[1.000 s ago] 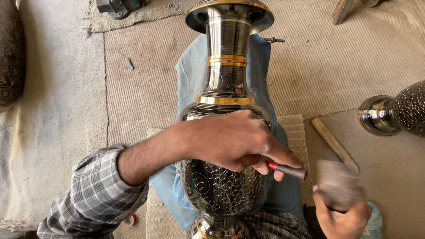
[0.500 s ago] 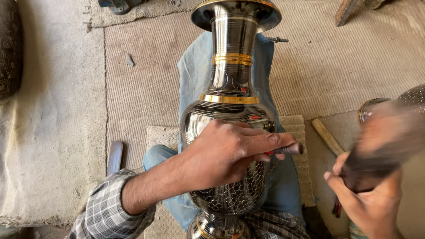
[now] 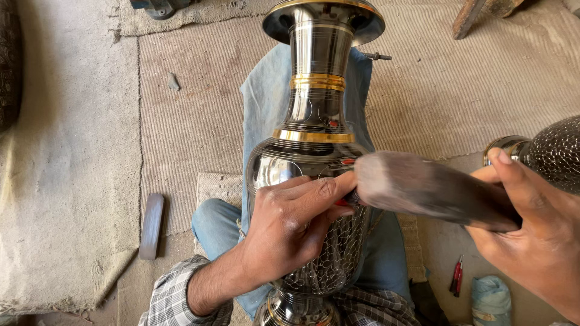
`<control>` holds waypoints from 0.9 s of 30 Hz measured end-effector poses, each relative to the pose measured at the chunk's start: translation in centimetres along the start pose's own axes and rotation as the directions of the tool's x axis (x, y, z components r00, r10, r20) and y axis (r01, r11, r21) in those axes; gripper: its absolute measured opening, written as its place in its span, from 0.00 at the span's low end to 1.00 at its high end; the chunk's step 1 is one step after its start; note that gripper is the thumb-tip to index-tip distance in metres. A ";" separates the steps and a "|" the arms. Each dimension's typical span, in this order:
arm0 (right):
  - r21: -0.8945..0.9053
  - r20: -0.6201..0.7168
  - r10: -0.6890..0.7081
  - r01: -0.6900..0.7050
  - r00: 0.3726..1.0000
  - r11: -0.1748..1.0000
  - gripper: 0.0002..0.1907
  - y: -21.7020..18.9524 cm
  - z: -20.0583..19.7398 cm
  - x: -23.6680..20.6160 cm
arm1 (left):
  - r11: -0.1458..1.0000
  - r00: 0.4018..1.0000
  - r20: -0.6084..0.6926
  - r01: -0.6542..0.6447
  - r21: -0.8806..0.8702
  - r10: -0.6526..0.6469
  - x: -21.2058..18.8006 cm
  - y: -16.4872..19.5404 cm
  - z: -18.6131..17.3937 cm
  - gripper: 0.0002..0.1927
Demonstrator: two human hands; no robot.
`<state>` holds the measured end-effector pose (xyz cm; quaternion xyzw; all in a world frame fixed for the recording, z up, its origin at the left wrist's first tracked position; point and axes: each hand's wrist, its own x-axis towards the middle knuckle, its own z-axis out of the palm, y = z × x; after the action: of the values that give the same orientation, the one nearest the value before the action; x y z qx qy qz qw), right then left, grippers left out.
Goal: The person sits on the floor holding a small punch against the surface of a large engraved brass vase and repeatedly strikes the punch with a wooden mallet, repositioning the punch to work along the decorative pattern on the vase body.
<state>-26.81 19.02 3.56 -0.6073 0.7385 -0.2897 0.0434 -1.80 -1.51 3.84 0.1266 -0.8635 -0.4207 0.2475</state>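
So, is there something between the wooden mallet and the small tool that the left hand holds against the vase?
Nothing visible. The wooden mallet in the right hand has its blunt end right at the red-tipped tool, which the left hand pinches against the vase.

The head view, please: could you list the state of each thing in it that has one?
Large metal vase: lying across the lap, partly engraved with a net pattern.
Left hand: resting on the vase, pinching a red-handled tool.
Right hand: gripping a wooden mallet, its head at the tool.
Second vase: at the right edge, fully patterned.
Red tool on the floor: lying unused.
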 end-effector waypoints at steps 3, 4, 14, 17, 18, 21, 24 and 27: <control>-0.007 0.048 0.048 -0.048 0.998 0.999 0.44 0.0 -0.2 0.6 | 0.993 0.996 -0.052 -0.074 -0.097 0.069 -0.2 -0.2 0.2 0.26; -0.018 0.064 0.068 -0.067 0.996 0.998 0.44 0.0 -0.3 0.7 | 0.996 0.997 -0.056 -0.055 -0.066 0.052 -0.3 -0.2 0.3 0.25; -0.285 0.369 0.119 -0.010 0.922 0.958 0.49 -1.9 -1.2 5.8 | 0.952 0.903 -0.397 0.037 -0.303 -0.162 -1.8 -0.6 2.9 0.18; -0.247 0.282 0.001 0.072 0.959 0.966 0.47 -2.9 -2.2 7.5 | 0.955 0.876 -0.455 0.020 -0.296 -0.160 -2.4 -0.7 3.5 0.19; -0.217 0.282 -0.033 0.097 0.959 0.971 0.46 -3.0 -2.8 8.1 | 0.970 0.876 -0.467 0.002 -0.243 -0.119 -2.5 -0.7 3.6 0.19; -0.181 0.318 -0.036 0.098 0.947 0.979 0.47 -3.4 -3.9 9.1 | 0.948 0.873 -0.461 0.007 -0.317 -0.161 -2.7 -0.8 3.6 0.19; -0.177 0.375 0.014 0.057 0.927 0.982 0.49 -3.6 -3.9 9.4 | 0.965 0.886 -0.452 -0.016 -0.261 -0.107 -2.7 -0.9 3.4 0.16; -0.195 0.390 0.039 0.041 0.920 0.980 0.47 -3.5 -3.1 8.9 | 0.983 0.903 -0.392 0.178 -0.035 -0.177 -2.2 -1.0 2.9 0.11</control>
<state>-27.38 11.64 10.41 -0.6546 0.7398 -0.0871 0.1289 -1.51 0.71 0.82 0.2869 -0.7814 -0.4066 0.3765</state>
